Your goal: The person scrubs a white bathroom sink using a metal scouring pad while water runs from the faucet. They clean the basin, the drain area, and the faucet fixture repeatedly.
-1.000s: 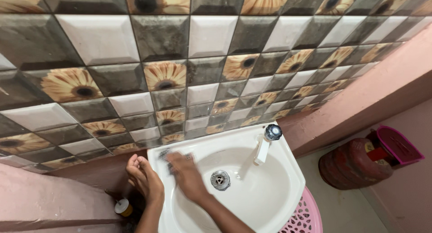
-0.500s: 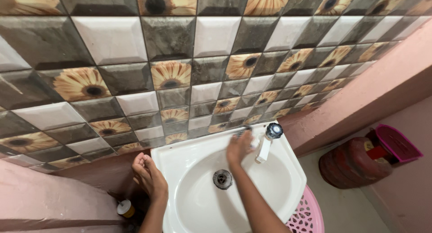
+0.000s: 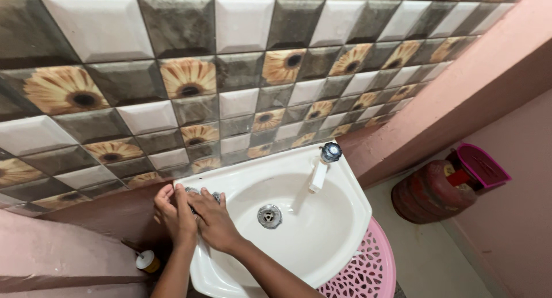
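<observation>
A white wash basin point(image 3: 339, 217) hangs on a tiled wall, with a metal drain point(image 3: 269, 216) in its bowl. My right hand point(image 3: 217, 222) presses a grey metal scrubber point(image 3: 192, 192) onto the basin's left rear rim; most of the scrubber is hidden under my fingers. My left hand point(image 3: 172, 216) lies flat on the basin's left corner, fingers together, right beside my right hand and touching the rim. A white tap with a dark knob point(image 3: 322, 164) stands on the right rear rim, apart from both hands.
A pink perforated basket point(image 3: 362, 270) sits under the basin's right side. A red gas cylinder point(image 3: 432, 190) with a pink tray point(image 3: 482, 165) against it stands on the floor at right. A small capped bottle point(image 3: 146, 262) is below my left arm. A pink ledge runs lower left.
My right hand has swept with the scrubber from beside the tap back along the rear rim to the left corner. My left hand has stayed at the left corner. The view has tilted downward.
</observation>
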